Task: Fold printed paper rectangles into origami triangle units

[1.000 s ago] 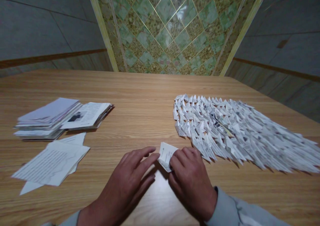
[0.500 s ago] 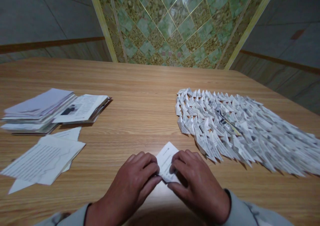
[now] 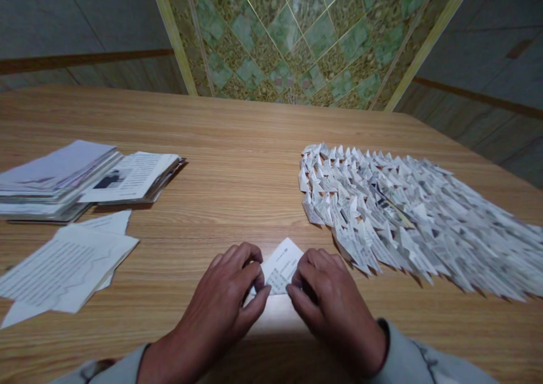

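Note:
A small folded piece of printed paper [image 3: 281, 266] lies on the table right in front of me, its pointed corner facing away. My left hand [image 3: 232, 290] grips its left side between thumb and curled fingers. On the right side, my right hand [image 3: 324, 293] pinches it the same way. Both thumbs are at the near edge, a short gap apart. The fingers cover the paper's left and right corners. Printed lines show on its upper face.
Rows of folded paper boats or similar pointed shapes [image 3: 407, 220] spread across the right of the wooden table [image 3: 237, 141]. At the left are a thick paper stack [image 3: 59, 166], a smaller printed stack [image 3: 136, 175] and loose printed sheets [image 3: 72, 262]. A tiled wall [image 3: 292, 39] stands behind.
The near part of the paper now shows a straight horizontal edge, where before it came to a low point. My left hand has shifted slightly left. The view has tilted a little.

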A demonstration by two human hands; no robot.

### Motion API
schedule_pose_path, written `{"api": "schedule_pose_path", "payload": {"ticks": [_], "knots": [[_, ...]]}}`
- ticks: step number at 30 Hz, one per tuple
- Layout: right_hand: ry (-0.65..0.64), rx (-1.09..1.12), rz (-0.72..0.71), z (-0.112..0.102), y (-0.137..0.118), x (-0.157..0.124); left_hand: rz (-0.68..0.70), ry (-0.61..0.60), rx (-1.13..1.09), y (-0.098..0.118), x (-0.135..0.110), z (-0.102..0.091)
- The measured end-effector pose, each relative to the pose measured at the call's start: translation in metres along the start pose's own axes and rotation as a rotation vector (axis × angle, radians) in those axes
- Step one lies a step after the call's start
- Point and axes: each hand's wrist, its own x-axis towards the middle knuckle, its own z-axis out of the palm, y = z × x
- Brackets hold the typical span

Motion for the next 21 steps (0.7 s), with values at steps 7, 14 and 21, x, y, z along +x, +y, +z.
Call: {"api": "schedule_pose_path", "payload": {"ticks": [7, 14, 21], "knots": [[0.038, -0.076, 0.008, 0.004, -0.004, -0.001, -0.020, -0.008, 0.022, 0.000, 0.000, -0.001], [0.000, -0.060, 0.046, 0.000, -0.005, 0.000, -0.028, -0.012, 0.060, 0.000, 0.002, -0.001], [-0.129, -0.113, 0.021, -0.011, -0.007, 0.003, 0.170, 0.033, 0.083, -0.004, -0.002, -0.001]]}}
